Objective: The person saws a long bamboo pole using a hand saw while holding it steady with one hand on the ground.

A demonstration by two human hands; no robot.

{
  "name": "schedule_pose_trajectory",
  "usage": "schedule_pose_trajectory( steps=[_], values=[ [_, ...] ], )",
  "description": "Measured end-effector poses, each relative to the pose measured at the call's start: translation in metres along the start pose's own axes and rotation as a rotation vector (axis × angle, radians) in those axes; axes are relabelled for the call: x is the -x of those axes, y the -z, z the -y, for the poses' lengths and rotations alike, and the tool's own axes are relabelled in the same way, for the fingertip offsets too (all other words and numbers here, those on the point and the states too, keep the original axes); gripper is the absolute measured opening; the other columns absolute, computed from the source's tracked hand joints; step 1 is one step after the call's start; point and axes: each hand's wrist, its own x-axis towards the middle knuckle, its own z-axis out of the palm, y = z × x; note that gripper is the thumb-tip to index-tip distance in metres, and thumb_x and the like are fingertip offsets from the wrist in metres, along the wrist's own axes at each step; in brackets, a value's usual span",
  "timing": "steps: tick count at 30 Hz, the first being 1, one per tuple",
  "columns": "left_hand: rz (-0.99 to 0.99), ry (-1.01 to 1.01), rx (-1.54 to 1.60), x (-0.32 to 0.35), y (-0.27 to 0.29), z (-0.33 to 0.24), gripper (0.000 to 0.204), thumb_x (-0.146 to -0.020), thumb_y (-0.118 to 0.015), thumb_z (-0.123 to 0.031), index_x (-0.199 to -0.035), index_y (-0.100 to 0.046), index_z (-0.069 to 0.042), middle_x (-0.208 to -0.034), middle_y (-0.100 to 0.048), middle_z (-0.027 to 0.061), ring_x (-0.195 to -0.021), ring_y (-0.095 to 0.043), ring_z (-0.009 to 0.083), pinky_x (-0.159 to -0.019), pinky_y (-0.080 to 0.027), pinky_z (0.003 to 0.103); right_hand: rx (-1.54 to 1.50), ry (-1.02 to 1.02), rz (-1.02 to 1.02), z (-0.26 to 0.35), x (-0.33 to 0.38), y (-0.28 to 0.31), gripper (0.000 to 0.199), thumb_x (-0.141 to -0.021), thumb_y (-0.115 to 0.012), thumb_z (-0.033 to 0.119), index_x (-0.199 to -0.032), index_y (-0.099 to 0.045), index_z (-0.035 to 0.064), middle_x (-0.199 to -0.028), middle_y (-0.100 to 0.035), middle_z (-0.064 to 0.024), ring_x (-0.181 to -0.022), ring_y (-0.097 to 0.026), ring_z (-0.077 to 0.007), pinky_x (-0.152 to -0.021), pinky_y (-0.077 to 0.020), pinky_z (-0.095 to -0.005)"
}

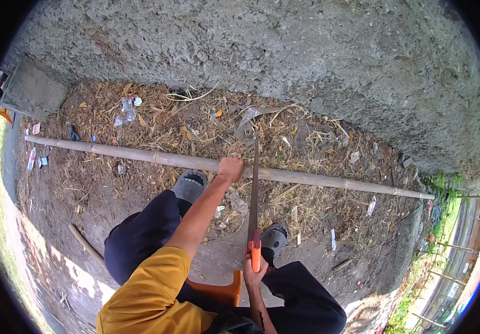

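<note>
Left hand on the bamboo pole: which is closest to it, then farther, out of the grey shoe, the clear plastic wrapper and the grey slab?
From the left hand:
1. Grey shoe, just below-left of it.
2. Clear plastic wrapper, up-left beyond the bamboo pole.
3. Grey slab, far left by the wall.

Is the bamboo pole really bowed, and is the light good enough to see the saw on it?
Head view: fisheye rim bends edges, so the bamboo pole may be straight; even shade over left hand, saw and right hand; sunlit patches lower left; no glare, sharp.
</note>
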Motion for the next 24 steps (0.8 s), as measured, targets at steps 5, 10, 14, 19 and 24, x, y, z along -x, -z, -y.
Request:
schedule_pose_trajectory(
  steps=[5,10,14,19,24],
  values=[
    [0.094,0.031,0.026,-0.006,0.014,-0.002,0.027,-0.071,-0.078,-0.021,-0.096,-0.077,-0.011,-0.105,-0.075,0.0131,-0.100,-0.073,0.0285,-0.085,-0.058,0.040,0.101,0.018,0.049,-0.007,0.025,-0.001,0.009,-0.084,-0.067,0.006,-0.084,-0.064,-0.0027,-0.063,-0.055,-0.0012,-0.057,-0.050,-0.0061,-0.055,-0.0454,-0.0283],
    [0.036,0.016,0.012,-0.004,0.008,0.004,0.039,-0.066,-0.086,-0.030,-0.099,-0.076,-0.011,-0.103,-0.075,0.0138,-0.098,-0.073,0.0294,-0.083,-0.059,0.041,0.194,0.124,0.068,-0.013,0.003,-0.003,0.018,-0.084,-0.068,0.007,-0.074,-0.055,0.0002,-0.058,-0.048,-0.0021,-0.053,-0.046,-0.0067,-0.051,-0.0430,-0.0297],
    [0.081,-0.006,0.005,-0.009,0.005,-0.005,0.048,-0.064,-0.089,-0.035,-0.104,-0.075,-0.012,-0.103,-0.075,0.0139,-0.097,-0.073,0.0296,-0.084,-0.058,0.042,0.127,0.039,0.036,-0.014,-0.016,-0.005,0.010,-0.083,-0.067,0.006,-0.079,-0.060,-0.0007,-0.057,-0.046,-0.0015,-0.053,-0.045,-0.0054,-0.051,-0.0420,-0.0284],
    [0.055,-0.011,0.014,-0.001,0.002,0.004,0.033,-0.071,-0.080,-0.027,-0.101,-0.077,-0.012,-0.103,-0.075,0.0144,-0.099,-0.073,0.0293,-0.084,-0.059,0.040,0.186,0.131,0.115,-0.033,0.035,0.003,0.021,-0.081,-0.066,0.004,-0.101,-0.070,-0.0021,-0.059,-0.049,-0.0028,-0.053,-0.051,-0.0067,-0.054,-0.0464,-0.0295],
    [0.126,0.002,0.049,-0.009,0.022,-0.003,0.027,-0.071,-0.075,-0.022,-0.095,-0.078,-0.010,-0.103,-0.075,0.0121,-0.099,-0.073,0.0271,-0.085,-0.059,0.039,0.191,0.068,0.138,-0.034,-0.008,-0.007,0.006,-0.082,-0.067,0.004,-0.082,-0.064,-0.0006,-0.059,-0.049,-0.0032,-0.053,-0.051,-0.0072,-0.054,-0.0464,-0.0298]
  ],
)
